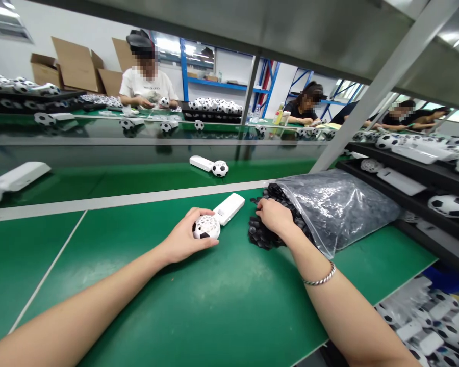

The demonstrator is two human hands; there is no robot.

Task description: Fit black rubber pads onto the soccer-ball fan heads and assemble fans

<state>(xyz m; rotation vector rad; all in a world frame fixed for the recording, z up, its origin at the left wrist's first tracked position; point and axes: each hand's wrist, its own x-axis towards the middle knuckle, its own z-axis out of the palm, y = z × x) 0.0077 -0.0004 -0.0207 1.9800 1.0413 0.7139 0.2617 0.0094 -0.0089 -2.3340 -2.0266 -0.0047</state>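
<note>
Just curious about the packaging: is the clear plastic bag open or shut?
Open: the mouth of the clear plastic bag gapes, and small black pieces spill from it onto the green bench, under the right hand.

Tons of open green tabletop (214,300) between the left hand (185,237) and right hand (276,216), easy sliding. Rightward's rough tho: I see the bulging plastic bag (340,209) blocking low, black trays (436,184) stacked past it, slanted post (382,84) behind.

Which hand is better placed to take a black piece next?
Likely the right hand: it is at the black pieces spilling from the plastic bag, while the left hand holds the soccer-ball device.
</note>
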